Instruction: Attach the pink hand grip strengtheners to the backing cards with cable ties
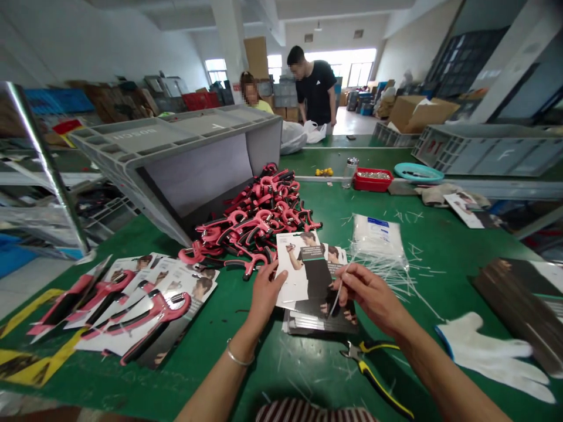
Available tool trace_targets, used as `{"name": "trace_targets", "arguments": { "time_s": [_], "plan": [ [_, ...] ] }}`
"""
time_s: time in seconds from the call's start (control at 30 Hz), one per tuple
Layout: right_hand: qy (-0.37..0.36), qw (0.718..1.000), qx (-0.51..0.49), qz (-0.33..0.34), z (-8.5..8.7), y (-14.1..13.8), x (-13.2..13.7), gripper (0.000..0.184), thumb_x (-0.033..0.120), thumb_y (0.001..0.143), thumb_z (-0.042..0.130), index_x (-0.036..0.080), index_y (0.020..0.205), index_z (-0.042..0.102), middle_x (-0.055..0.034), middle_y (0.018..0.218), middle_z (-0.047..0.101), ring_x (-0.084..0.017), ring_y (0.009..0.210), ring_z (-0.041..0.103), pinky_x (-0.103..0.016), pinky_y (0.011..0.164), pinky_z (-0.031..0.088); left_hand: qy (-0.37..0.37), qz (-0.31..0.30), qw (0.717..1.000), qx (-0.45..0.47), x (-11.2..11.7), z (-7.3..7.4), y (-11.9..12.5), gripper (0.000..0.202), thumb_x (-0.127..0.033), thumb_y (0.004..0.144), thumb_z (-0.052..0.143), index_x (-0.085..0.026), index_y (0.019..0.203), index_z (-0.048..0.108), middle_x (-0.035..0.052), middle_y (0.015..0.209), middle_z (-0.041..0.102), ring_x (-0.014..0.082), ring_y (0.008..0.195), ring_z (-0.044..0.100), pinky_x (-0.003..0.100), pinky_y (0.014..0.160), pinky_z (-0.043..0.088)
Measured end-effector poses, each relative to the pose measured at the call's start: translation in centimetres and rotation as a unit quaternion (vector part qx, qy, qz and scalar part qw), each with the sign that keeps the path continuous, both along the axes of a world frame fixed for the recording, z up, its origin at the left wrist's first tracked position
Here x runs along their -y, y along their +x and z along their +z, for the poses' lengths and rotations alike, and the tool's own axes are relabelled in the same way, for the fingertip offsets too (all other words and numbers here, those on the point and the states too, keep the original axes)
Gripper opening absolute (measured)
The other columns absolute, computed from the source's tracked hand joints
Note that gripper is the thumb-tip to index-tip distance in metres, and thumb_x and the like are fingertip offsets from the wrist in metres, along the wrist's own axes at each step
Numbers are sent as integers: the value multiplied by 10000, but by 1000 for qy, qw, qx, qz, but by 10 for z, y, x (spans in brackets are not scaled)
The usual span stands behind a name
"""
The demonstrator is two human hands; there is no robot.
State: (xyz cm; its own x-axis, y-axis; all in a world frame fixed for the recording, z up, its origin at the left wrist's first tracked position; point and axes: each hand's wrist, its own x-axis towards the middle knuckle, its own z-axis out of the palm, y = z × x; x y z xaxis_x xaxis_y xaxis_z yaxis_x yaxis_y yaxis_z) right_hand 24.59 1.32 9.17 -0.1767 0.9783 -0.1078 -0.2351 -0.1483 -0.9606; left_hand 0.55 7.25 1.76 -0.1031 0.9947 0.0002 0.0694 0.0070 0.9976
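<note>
left hand [265, 295]: one card [292, 266] (right hand [368, 295]: one tie [335, 296])

Pink and black are seen on the hand grips [259, 217] at centre, yellow and black on the pliers [373, 369] at lower right, and green across the bench [325, 217].

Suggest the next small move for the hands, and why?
Probably push the thin white plastic tie held in the right hand through the printed card that the left hand is steadying. That card has no pink hand-grip exerciser on it yet, while the cards at the left of the bench already carry them, so fitting the tie seems likely to come first.
</note>
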Motion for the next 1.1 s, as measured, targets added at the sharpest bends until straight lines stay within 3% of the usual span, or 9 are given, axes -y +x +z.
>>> {"name": "trace_targets", "arguments": {
  "time_s": [0.13,0.27,0.37,0.47,0.63,0.8,0.9,0.97,1.1],
  "plan": [
    [-1,1000,1,6,-3,-17,-9,299,457,900,621,178,1007,614,52,631,513,-77,496,465,-222,501,435,27,23,999,-36,8,-2,21,431,-368,785,689,-177,1171,699,92,1099,619,219,995,589,358,930,463],
    [17,998,54,19,-3,-23,-13,367,500,906,588,171,1062,637,17,722,582,-66,482,433,-214,459,378,34,15,997,-69,13,-3,47,405,-343,762,712,-213,1146,725,63,985,599,212,955,572,363,937,448],
    [16,995,90,50,-1,-17,-10,384,486,922,569,177,1139,639,-5,797,623,-68,511,474,-214,484,387,-16,-22,999,37,8,-3,39,461,-370,753,715,-179,1172,708,53,945,651,181,828,591,319,813,480],
    [-5,995,79,54,-3,-12,-8,391,469,915,588,171,1164,633,15,737,579,-72,518,467,-211,485,391,-54,-1,991,120,3,-5,20,523,-385,741,723,-144,1203,676,53,963,697,164,781,611,282,735,485],
    [-29,998,10,45,-8,-20,-8,372,465,907,609,156,1110,648,81,553,393,-62,449,326,-197,437,318,-31,10,995,90,12,-7,17,502,-394,812,642,-158,1255,626,88,1090,694,204,898,642,329,803,506],
    [-63,992,-65,92,-4,-27,-2,322,446,888,646,147,1005,669,77,532,411,-50,426,280,-191,414,272,80,42,994,-62,30,24,22,398,-359,816,657,-193,1176,687,110,1238,625,261,1186,526,404,1037,394],
    [-96,975,-114,167,-1,-28,7,300,423,900,638,134,972,675,85,502,395,-34,397,228,-182,399,236,49,-83,994,47,37,55,22,327,-384,891,581,-187,1115,715,94,1101,688,200,977,609,335,895,472],
    [-116,962,-146,198,-2,-30,13,290,410,912,627,128,958,673,87,507,385,-26,394,203,-176,396,222,-1,-171,973,154,41,70,24,326,-373,884,607,-167,1114,713,82,992,711,149,815,608,282,782,484],
    [-148,942,-179,244,-9,-38,20,303,434,899,637,132,921,650,86,538,383,-19,393,200,-169,382,218,-52,-207,944,251,44,78,32,255,-328,804,719,-124,957,713,50,816,684,102,671,559,230,659,453]
  ]
}}
